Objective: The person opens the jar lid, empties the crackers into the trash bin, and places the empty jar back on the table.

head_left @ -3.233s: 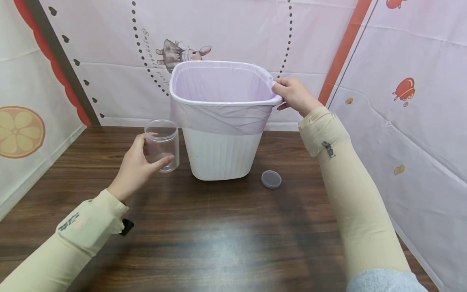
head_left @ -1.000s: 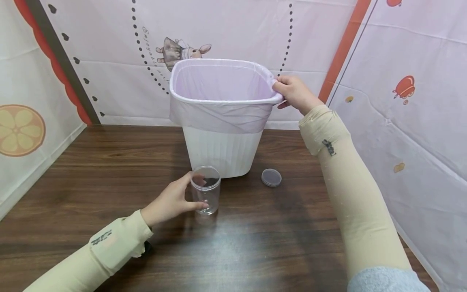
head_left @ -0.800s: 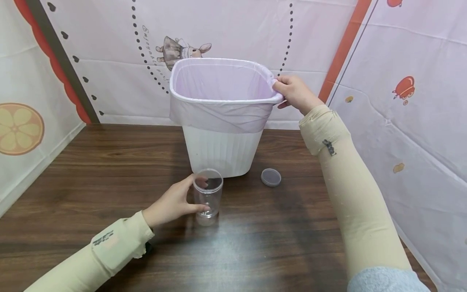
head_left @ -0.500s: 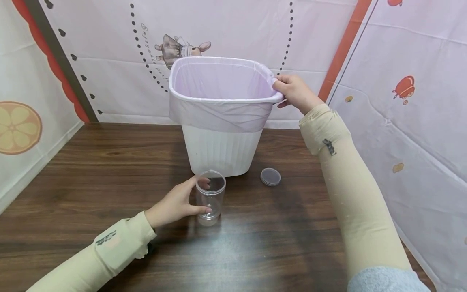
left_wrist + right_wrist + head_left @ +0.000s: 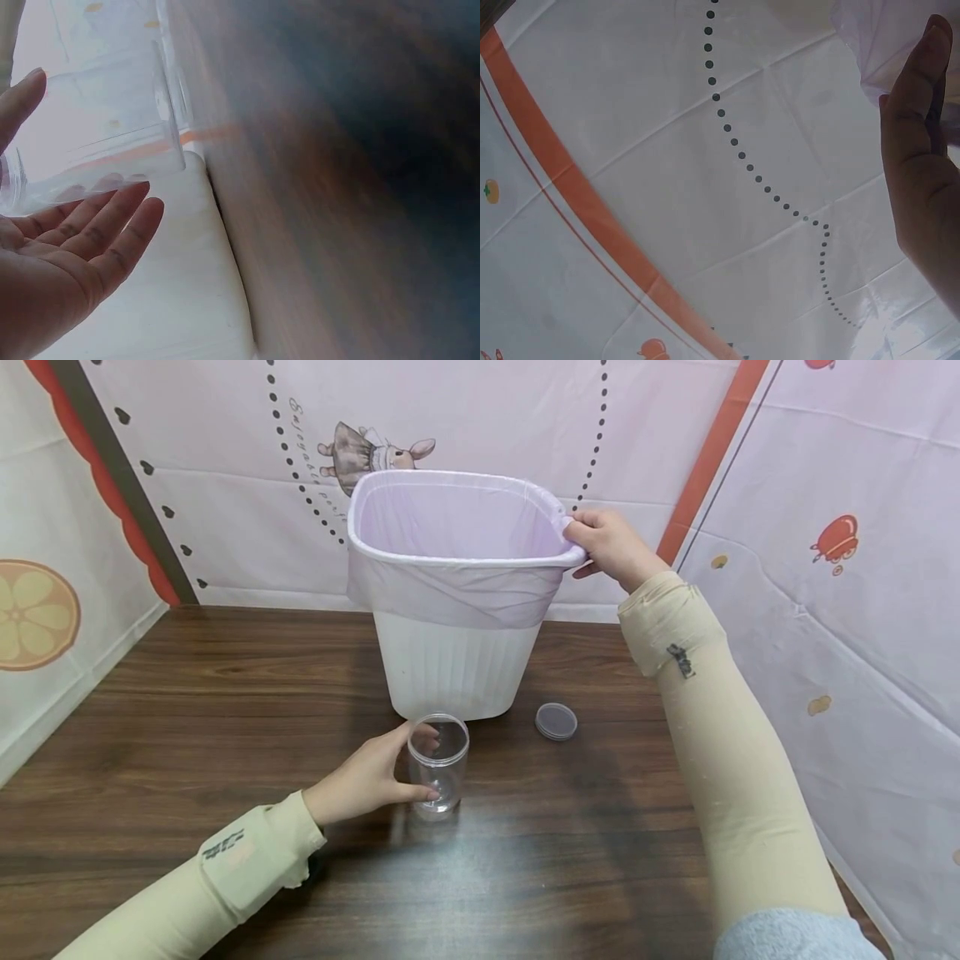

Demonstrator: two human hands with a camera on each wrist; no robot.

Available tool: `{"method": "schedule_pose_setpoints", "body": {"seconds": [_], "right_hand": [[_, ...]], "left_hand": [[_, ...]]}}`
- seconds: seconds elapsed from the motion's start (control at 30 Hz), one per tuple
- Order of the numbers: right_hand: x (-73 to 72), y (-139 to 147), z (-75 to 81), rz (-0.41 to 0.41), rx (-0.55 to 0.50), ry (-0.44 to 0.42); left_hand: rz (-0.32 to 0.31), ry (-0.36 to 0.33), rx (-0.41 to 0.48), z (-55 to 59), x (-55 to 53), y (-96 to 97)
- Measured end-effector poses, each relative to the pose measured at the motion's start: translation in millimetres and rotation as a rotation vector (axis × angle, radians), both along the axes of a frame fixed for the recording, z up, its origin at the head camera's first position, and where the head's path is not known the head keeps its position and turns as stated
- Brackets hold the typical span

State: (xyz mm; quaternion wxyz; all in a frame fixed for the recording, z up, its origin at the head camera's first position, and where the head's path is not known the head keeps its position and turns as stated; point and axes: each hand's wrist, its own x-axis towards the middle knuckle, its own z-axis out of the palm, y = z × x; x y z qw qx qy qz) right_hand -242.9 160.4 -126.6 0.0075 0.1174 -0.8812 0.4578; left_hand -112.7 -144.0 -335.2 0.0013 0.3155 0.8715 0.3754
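My left hand [image 5: 369,782] holds a clear plastic jar [image 5: 450,781] around its near-left side, thumb in front and fingers behind. The jar is upright, lidless, with its base right at the wooden table. In the left wrist view, the fingers [image 5: 105,232] show along the jar [image 5: 112,127]. My right hand [image 5: 611,547] grips the right end of the rim of a white trash bin [image 5: 457,668], thumb over the lilac liner bag [image 5: 465,593] folded over it. In the right wrist view, the right hand [image 5: 922,157] is at the frame's edge, beside the liner.
A round clear lid [image 5: 557,721] lies flat on the table [image 5: 247,693], right of the bin's base. Printed cloth walls [image 5: 240,527] stand behind the table and at both sides.
The left hand has brought the jar from the bin's left side, where it was raised, down and right to the table in front of the bin. The right hand has stayed on the rim.
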Motion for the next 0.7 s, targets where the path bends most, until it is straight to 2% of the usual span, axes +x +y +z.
{"method": "schedule_pose_setpoints", "body": {"seconds": [0.27, 0.7], "right_hand": [[-0.5, 1.3, 0.8, -0.005, -0.013, -0.004], [-2.0, 0.4, -2.1, -0.018, -0.038, 0.004]], "left_hand": [[-0.026, -0.025, -0.020, -2.1, -2.8, -0.9], [-0.020, -0.045, -0.012, -7.2, -4.0, -0.6]]}}
